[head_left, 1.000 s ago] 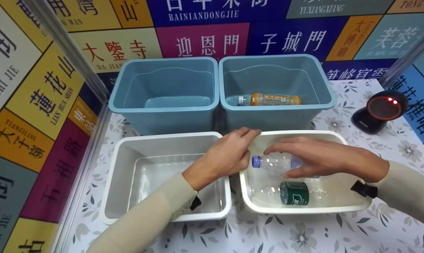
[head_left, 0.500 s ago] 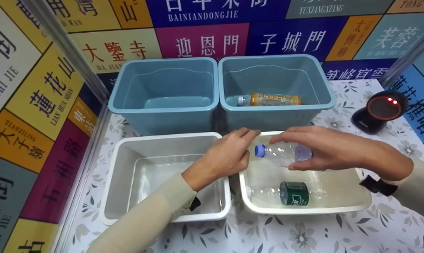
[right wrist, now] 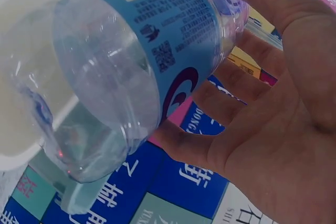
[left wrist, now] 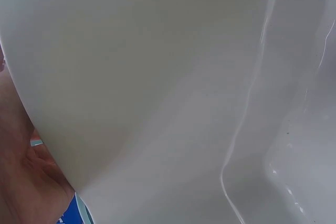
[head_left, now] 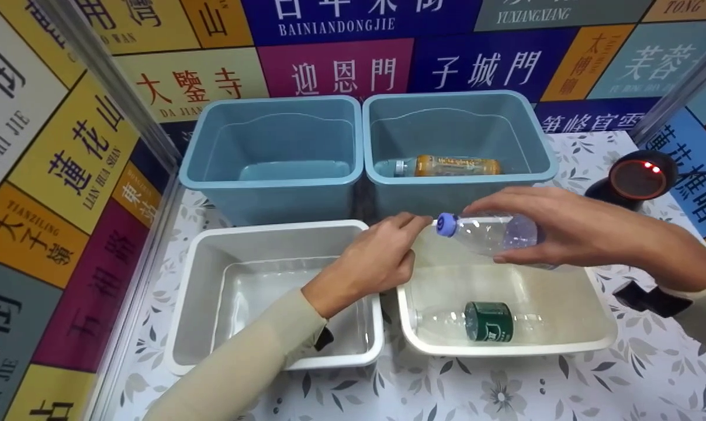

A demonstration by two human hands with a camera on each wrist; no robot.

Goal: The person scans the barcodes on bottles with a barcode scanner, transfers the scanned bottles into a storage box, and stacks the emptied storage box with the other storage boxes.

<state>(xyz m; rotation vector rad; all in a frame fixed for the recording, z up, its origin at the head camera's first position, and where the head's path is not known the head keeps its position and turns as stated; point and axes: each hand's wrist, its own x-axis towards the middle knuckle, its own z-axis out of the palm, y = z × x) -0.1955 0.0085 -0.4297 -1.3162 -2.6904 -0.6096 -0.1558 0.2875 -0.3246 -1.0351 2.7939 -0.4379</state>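
Observation:
My right hand point(head_left: 569, 228) grips a clear plastic water bottle point(head_left: 484, 234) above the right white bin point(head_left: 505, 351). The bottle lies nearly level, its purple cap pointing left; a blue label with a barcode shows in the right wrist view. Curled fingers of my left hand point(head_left: 376, 257) hold the right white bin's rim at its back left corner, which the hand partly covers. Below, on that bin's floor, lies a clear bottle with a green label point(head_left: 488, 321). The left wrist view mostly shows a white bin wall point(left wrist: 157, 77), with part of my hand past its edge.
Left of it stands another white bin point(head_left: 180, 304), under my left forearm. Two blue bins stand behind: the left one point(head_left: 271, 184) and the right one point(head_left: 458, 180), holding an orange-labelled bottle point(head_left: 458, 165). A black scanner point(head_left: 639, 175) with red lights stands at the right.
My right hand has lifted the purple-capped bottle up out of the right white bin, moving back and to the right. My left hand has stayed in place.

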